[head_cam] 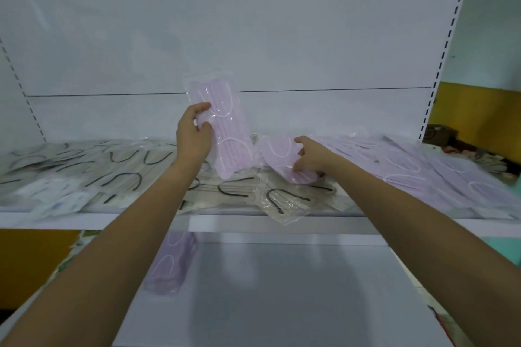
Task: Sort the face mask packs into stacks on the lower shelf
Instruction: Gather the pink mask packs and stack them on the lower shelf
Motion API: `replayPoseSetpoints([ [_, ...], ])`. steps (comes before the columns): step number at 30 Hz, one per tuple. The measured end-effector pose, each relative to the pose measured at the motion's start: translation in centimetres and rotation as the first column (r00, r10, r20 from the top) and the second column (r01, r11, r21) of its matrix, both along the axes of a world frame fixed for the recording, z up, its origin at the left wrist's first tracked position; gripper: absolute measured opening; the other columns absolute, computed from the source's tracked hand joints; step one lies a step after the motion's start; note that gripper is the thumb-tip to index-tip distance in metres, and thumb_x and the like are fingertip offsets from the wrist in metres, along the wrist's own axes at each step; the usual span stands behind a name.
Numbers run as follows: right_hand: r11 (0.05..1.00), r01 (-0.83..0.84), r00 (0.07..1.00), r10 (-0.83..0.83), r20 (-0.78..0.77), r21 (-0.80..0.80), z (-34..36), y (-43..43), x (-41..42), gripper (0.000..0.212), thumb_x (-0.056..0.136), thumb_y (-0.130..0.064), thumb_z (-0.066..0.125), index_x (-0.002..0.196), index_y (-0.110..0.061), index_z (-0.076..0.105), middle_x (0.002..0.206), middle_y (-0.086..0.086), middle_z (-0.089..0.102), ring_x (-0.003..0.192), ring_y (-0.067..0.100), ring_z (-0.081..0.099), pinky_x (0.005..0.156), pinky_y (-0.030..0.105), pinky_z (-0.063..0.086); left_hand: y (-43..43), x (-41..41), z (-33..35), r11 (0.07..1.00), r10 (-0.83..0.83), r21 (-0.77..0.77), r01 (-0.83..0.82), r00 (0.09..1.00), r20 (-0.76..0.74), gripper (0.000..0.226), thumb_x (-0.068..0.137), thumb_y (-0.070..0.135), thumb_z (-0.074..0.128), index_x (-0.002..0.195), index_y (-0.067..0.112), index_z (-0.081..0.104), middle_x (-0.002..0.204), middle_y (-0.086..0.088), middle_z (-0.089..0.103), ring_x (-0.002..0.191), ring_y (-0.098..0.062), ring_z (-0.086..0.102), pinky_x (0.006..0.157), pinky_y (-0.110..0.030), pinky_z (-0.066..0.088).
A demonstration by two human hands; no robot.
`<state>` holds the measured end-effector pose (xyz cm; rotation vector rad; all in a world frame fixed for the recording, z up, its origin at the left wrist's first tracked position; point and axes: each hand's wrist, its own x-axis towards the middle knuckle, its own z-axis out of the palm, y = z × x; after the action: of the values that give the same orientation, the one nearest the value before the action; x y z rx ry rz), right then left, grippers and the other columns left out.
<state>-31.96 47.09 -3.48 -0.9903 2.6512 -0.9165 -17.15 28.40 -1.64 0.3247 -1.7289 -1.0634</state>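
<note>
On the upper shelf (93, 221), loose packs (124, 166) cover the left half and an overlapping spread of packs (408, 169) covers the right. Between them the left hand (194, 132) holds an upright pack (225, 127). Just right of it, the right hand (313, 158) grips a flat pack (277, 160). An overhanging pack (282, 205) juts past the front edge. On the lower shelf (282, 304), a small stack (172, 265) sits at the left, toward the back.
</note>
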Motion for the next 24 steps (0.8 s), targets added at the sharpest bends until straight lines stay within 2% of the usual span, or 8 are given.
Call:
replayPoseSetpoints([
  [3,0.989,-0.032,0.993,0.015,-0.119,-0.146,-0.2,0.3,0.2,0.076,0.084,0.000,0.059,0.148,-0.016,0.020,0.134,0.014,0.043,0.101,0.021,0.048,0.080,0.027,0.039,0.4,0.5,0.6,1.000,0.017,-0.002,-0.017,1.000,-0.013,0.045,0.085,-0.010,0.038,0.118,0.012,0.057,0.115,0.008,0.054,0.083,0.002,0.054,0.085,-0.023,0.046],
  [7,0.875,-0.120,0.983,0.039,-0.179,-0.469,0.6,1.8,0.9,0.068,0.088,0.000,0.056,0.146,-0.020,0.026,0.133,0.009,0.040,0.092,0.016,0.046,0.076,0.022,0.039,0.8,1.3,1.6,0.998,0.059,0.003,-0.059,0.998,-0.016,0.043,0.085,-0.008,0.039,0.120,0.012,0.055,0.119,0.004,0.054,0.096,-0.010,0.057,0.092,-0.029,0.046],
  [10,0.692,-0.114,0.993,0.104,-0.058,-0.713,2.3,2.9,2.1,0.067,0.089,-0.001,0.057,0.144,-0.024,0.028,0.126,0.002,0.041,0.094,0.016,0.049,0.072,0.021,0.046,1.6,1.9,2.3,0.995,0.096,0.038,-0.094,0.995,-0.042,0.033,0.091,0.002,0.046,0.121,0.012,0.054,0.117,0.006,0.052,0.116,-0.018,0.052,0.102,-0.032,0.042],
  [14,0.520,-0.052,0.958,0.268,0.104,-0.852,3.7,3.9,4.0,0.069,0.088,0.000,0.058,0.144,-0.026,0.027,0.119,-0.005,0.042,0.097,0.014,0.052,0.078,0.019,0.046,4.7,1.4,3.0,0.998,-0.049,0.047,0.048,0.999,0.018,0.026,0.095,0.028,0.054,0.116,0.013,0.057,0.113,0.005,0.055,0.112,-0.013,0.051,0.102,-0.032,0.041],
  [16,0.537,-0.089,0.958,0.277,0.075,-0.839,3.3,3.7,5.1,0.069,0.087,0.000,0.059,0.144,-0.023,0.027,0.123,0.000,0.042,0.098,0.017,0.052,0.083,0.023,0.046,6.4,0.5,3.1,0.988,-0.145,0.061,0.142,0.988,0.056,0.029,0.090,0.028,0.061,0.116,0.015,0.055,0.114,0.004,0.054,0.111,-0.013,0.052,0.102,-0.035,0.043],
  [20,0.581,-0.092,0.982,0.185,0.021,-0.809,2.7,4.1,5.7,0.067,0.088,-0.003,0.061,0.144,-0.015,0.026,0.125,0.004,0.043,0.087,0.009,0.052,0.075,0.015,0.048,7.5,-0.8,2.5,0.980,-0.181,-0.063,0.187,0.979,0.089,0.050,0.083,0.001,0.063,0.129,0.010,0.046,0.124,0.001,0.047,0.118,-0.016,0.049,0.103,-0.037,0.043],
  [22,0.697,-0.108,0.993,0.047,-0.105,-0.709,2.8,5.5,4.1,0.064,0.091,-0.009,0.059,0.145,-0.015,0.026,0.130,0.006,0.042,0.094,0.011,0.051,0.077,0.012,0.043,6.6,-0.6,2.4,0.980,-0.166,-0.100,0.172,0.983,0.074,0.055,0.083,-0.002,0.060,0.133,0.012,0.042,0.128,0.003,0.045,0.119,-0.012,0.046,0.104,-0.038,0.041],
  [24,0.890,-0.080,0.967,-0.039,-0.251,-0.448,2.3,7.3,1.7,0.061,0.094,-0.017,0.053,0.147,-0.016,0.023,0.140,0.006,0.041,0.115,0.020,0.048,0.090,0.018,0.037,5.3,-0.5,2.0,0.980,-0.151,-0.120,0.157,0.987,0.054,0.057,0.082,-0.005,0.057,0.133,0.014,0.042,0.128,0.005,0.045,0.122,-0.016,0.046,0.104,-0.043,0.042],
])
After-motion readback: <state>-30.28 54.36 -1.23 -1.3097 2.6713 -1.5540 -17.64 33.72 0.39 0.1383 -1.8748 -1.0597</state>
